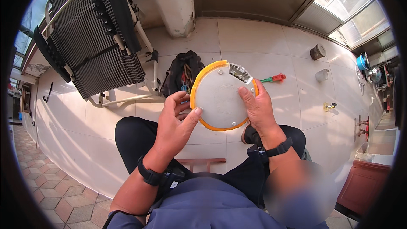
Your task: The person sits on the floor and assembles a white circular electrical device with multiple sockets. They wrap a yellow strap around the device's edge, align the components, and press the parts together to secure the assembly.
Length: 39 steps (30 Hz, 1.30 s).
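Observation:
Between my hands, above my lap, is a round white disc (pixel 220 95) with an orange rim and small round pegs on its face. A cut-out (pixel 240 73) near its upper right edge shows metal or electrical-looking parts; what kind of device it is, I cannot tell. My right hand (pixel 259 106) grips the right edge, thumb flat on the white face and fingers mostly hidden behind. My left hand (pixel 176 116) is at the left rim, its thumb tip on the edge and its bent fingers against the orange border.
A folding chair (pixel 91 38) with woven fabric stands at the upper left. Beside it lies a black bag (pixel 182 72) holding tools. On the tiles are a green and red item (pixel 273 78), a dark can (pixel 317 51), a pale cup (pixel 322 75) and a small yellow object (pixel 330 107).

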Motion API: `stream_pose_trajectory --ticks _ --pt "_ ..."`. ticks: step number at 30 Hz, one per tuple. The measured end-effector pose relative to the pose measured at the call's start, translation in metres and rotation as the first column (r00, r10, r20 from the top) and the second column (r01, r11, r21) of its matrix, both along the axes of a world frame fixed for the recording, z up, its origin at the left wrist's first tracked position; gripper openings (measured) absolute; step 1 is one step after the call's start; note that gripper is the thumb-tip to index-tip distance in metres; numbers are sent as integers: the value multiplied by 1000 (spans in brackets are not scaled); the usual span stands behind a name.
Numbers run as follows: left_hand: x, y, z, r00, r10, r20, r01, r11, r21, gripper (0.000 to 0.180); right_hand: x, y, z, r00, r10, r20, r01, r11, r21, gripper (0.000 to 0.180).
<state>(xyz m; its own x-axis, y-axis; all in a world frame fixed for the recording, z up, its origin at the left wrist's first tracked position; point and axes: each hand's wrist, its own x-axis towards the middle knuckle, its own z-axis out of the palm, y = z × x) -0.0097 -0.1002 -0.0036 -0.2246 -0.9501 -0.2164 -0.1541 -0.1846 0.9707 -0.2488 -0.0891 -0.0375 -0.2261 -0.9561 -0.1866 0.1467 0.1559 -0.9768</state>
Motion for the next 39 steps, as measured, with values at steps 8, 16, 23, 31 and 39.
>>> stream_pose_trajectory --ticks 8,16,23,31,39 --pt "-17 -11 -11 990 122 -66 -129 986 -107 33 7 4 2 972 -19 -236 10 999 -37 66" --pt "-18 -26 -27 900 346 -266 -326 938 119 31 13 9 4 952 -36 -303 5 995 -104 58" --pt "-12 -28 -20 802 351 -484 -142 898 416 29 13 13 2 983 -28 -183 -6 984 -180 47" --pt "-1 -21 -18 765 346 -542 -28 860 510 27 12 13 -4 982 13 -188 -42 988 -149 50" --pt "0 -17 -28 720 394 -571 14 814 580 22 18 10 -5 996 28 -80 -36 995 -95 50"
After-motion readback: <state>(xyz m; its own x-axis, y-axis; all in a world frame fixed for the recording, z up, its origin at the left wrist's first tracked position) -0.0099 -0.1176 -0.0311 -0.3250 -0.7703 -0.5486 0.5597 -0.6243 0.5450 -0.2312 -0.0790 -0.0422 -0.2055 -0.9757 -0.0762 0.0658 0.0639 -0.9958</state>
